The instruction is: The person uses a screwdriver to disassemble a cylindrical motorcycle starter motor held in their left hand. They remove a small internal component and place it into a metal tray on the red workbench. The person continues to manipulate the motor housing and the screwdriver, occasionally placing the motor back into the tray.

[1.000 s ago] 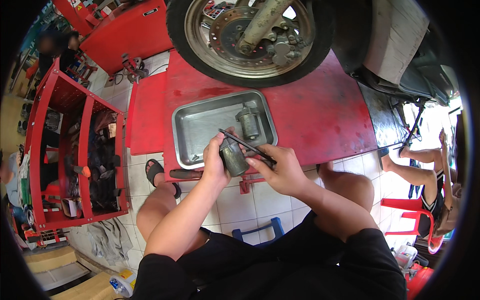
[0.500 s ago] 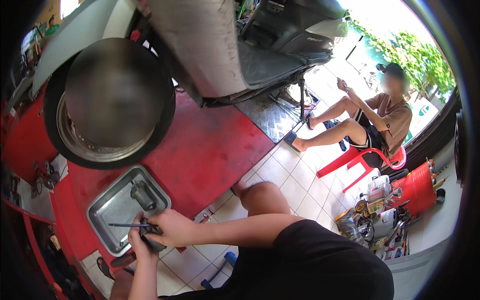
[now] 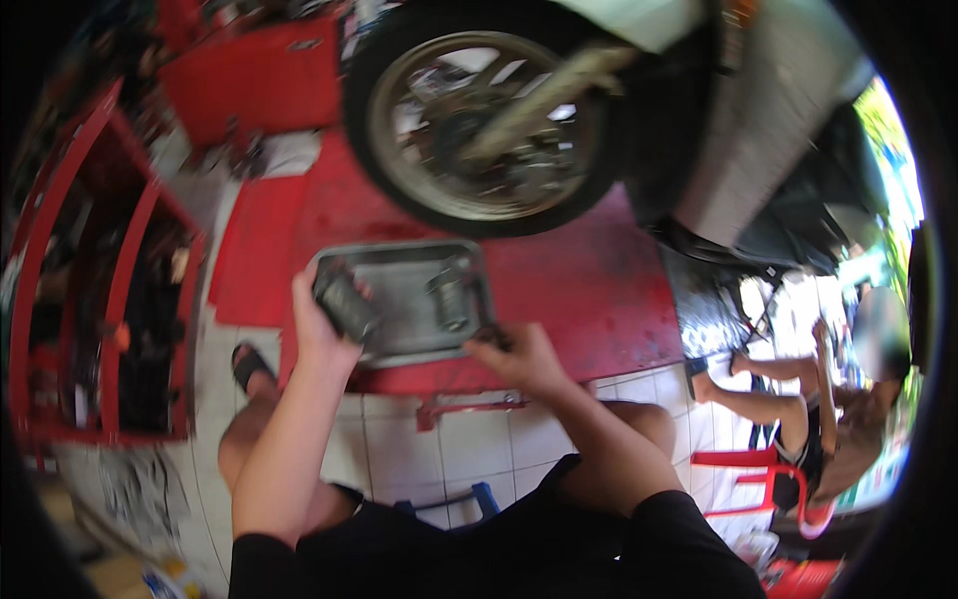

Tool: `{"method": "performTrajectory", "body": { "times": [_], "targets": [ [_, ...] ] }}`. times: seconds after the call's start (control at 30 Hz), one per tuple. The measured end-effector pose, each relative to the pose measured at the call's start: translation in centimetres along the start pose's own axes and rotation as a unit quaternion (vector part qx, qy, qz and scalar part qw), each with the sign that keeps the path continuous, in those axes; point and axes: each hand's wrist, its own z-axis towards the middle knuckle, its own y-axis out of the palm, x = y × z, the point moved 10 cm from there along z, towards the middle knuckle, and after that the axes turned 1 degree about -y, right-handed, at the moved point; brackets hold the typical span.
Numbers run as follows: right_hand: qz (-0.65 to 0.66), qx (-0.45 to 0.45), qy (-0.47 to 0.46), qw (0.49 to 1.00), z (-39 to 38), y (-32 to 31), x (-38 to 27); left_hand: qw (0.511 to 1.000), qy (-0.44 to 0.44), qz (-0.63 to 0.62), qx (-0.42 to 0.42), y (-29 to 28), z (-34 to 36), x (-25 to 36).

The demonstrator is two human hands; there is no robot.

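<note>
Just left of the frame's centre, the left hand (image 3: 317,329) is closed around a dark, stubby cylindrical part (image 3: 344,302), its fingers wrapped about the body so that the part sits tilted over the left end of a shallow grey metal tray (image 3: 399,344). The right hand (image 3: 519,361) lies at the tray's lower right corner, its fingers curled loosely against the rim; something thin and dark shows at the fingertips, but blur hides whether the hand actually grips it (I cannot tell). Inside the tray, toward its right side, a second small metal cylinder (image 3: 451,298) stands apart from the held part. The tray rests on a red lift platform (image 3: 589,290) that fills the middle of the frame, and above it, in the upper centre, a motorcycle wheel (image 3: 479,115) with its spoked hub stands on the platform, touching it just behind the tray. At the left edge a red tool cart (image 3: 100,309) holds dark tools on its shelves. The person's bare knees and a sandalled foot (image 3: 247,364) rest on the white tiled floor (image 3: 399,449) below the platform. At the lower right, another person sits on a red plastic chair (image 3: 758,469), well apart from the hands.
</note>
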Motion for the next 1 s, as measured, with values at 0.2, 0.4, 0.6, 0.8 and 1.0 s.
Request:
{"method": "performTrajectory", "body": {
  "times": [0.2,0.4,0.6,0.8,1.0],
  "targets": [
    [-0.112,-0.043,0.047,0.992,0.2,1.7,-0.1,0.985,0.084,-0.149,-0.027,0.9,-0.9,10.1],
    [-0.176,-0.064,-0.006,0.982,1.6,5.7,-0.5,0.980,0.113,-0.163,0.015,-0.2,-2.3,12.2],
    [-0.245,-0.099,-0.042,0.964,5.6,13.0,-3.4,0.978,0.096,-0.182,0.011,-0.2,-2.4,12.2],
    [-0.263,-0.105,0.100,0.954,9.3,17.0,-1.5,0.977,0.090,-0.191,0.011,-0.5,-2.1,12.1],
    [-0.232,-0.093,0.126,0.960,10.0,18.9,-0.3,0.978,0.086,-0.186,0.038,-0.6,-2.5,11.8]
  ]
}}
